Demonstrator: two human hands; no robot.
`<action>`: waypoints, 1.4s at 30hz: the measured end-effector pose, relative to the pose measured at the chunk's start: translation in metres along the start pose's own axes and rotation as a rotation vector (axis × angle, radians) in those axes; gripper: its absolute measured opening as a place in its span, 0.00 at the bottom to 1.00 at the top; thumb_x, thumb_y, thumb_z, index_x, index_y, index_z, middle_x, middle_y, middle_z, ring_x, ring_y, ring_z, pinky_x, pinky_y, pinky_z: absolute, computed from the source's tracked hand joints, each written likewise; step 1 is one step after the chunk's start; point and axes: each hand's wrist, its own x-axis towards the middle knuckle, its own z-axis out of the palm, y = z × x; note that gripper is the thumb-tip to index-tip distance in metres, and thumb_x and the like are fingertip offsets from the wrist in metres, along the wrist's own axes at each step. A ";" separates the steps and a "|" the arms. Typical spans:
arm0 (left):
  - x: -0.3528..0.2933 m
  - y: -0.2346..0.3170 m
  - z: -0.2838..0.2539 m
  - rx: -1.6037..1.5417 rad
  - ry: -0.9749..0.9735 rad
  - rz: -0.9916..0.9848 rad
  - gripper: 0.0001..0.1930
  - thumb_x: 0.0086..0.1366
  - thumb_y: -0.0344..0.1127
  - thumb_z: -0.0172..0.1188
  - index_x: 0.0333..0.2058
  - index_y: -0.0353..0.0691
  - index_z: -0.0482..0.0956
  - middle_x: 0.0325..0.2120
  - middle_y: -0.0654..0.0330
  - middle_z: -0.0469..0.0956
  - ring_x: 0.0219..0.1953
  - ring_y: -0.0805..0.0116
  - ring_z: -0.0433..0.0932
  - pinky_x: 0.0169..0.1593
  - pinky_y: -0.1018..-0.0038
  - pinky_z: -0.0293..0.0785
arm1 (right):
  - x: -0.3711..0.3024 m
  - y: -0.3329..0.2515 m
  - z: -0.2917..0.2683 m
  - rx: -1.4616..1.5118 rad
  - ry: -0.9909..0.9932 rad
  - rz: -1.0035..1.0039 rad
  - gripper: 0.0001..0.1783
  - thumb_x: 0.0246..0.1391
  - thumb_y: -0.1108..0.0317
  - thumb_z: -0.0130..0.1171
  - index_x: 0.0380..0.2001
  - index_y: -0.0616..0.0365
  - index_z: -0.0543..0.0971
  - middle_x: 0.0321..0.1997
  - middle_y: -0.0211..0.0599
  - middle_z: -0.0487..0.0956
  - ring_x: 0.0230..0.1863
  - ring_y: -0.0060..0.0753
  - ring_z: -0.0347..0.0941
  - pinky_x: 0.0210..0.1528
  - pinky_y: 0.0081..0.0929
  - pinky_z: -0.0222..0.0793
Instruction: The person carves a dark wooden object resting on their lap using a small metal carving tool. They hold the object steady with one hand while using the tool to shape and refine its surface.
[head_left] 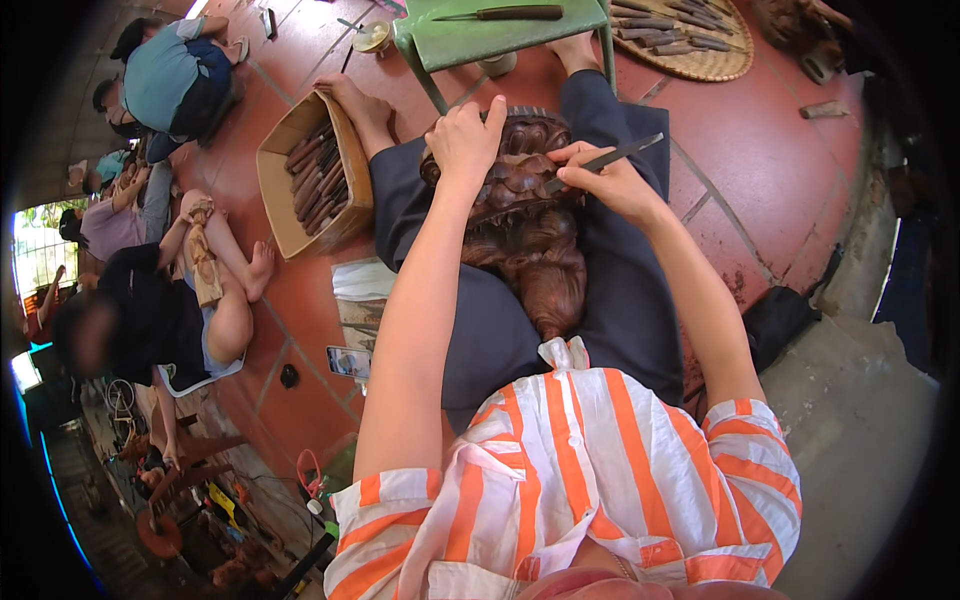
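A dark brown wood carving (550, 270) with deep rounded folds rests on my lap between my legs. My left hand (466, 142) grips its far left edge, fingers curled over the wood and the thumb pointing away from me. In my right hand (610, 182) is a thin, flat, dark carving tool (625, 152), pinched between thumb and fingers. One end of that tool is close to the carving's right side; the other sticks out past my hand to the right. I cannot tell whether its tip touches the wood.
A green stool (500, 38) ahead bears a wooden-handled tool (515, 13). At left, a cardboard box (275, 165) holds several wooden-handled tools; a woven tray (735, 62) at far right holds more. A phone (348, 361) lies near my left leg. People sit at left, one holding a pale carving (205, 262).
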 end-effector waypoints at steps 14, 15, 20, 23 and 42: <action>0.002 0.005 -0.002 0.006 -0.034 -0.009 0.29 0.64 0.59 0.50 0.25 0.36 0.82 0.30 0.47 0.82 0.35 0.43 0.80 0.42 0.48 0.71 | 0.016 0.005 -0.009 0.178 0.039 0.092 0.16 0.52 0.70 0.61 0.42 0.67 0.82 0.34 0.34 0.81 0.34 0.21 0.74 0.40 0.19 0.70; 0.003 0.006 -0.003 0.009 -0.027 0.002 0.29 0.65 0.59 0.50 0.26 0.35 0.82 0.30 0.45 0.82 0.35 0.42 0.80 0.42 0.48 0.72 | 0.015 0.007 -0.011 0.160 0.040 0.098 0.12 0.53 0.68 0.60 0.34 0.67 0.83 0.40 0.37 0.81 0.36 0.22 0.72 0.43 0.22 0.68; 0.001 0.002 -0.006 -0.018 -0.009 0.012 0.30 0.66 0.59 0.48 0.27 0.33 0.81 0.28 0.40 0.81 0.34 0.39 0.80 0.41 0.49 0.73 | 0.010 -0.015 0.007 0.074 0.086 0.163 0.13 0.52 0.68 0.60 0.37 0.68 0.83 0.36 0.35 0.81 0.34 0.22 0.72 0.42 0.21 0.68; 0.002 0.005 -0.006 0.014 -0.025 0.011 0.30 0.65 0.59 0.48 0.27 0.33 0.82 0.28 0.40 0.81 0.34 0.39 0.80 0.42 0.49 0.73 | 0.013 -0.007 -0.001 0.073 0.076 0.154 0.15 0.52 0.68 0.60 0.39 0.68 0.83 0.34 0.34 0.80 0.34 0.21 0.72 0.42 0.20 0.68; -0.002 0.001 -0.004 0.002 0.004 0.021 0.30 0.65 0.59 0.49 0.26 0.33 0.82 0.27 0.41 0.80 0.33 0.40 0.80 0.40 0.49 0.74 | 0.019 -0.009 0.005 0.023 0.079 0.185 0.14 0.49 0.68 0.60 0.36 0.68 0.83 0.28 0.35 0.81 0.28 0.21 0.74 0.26 0.21 0.65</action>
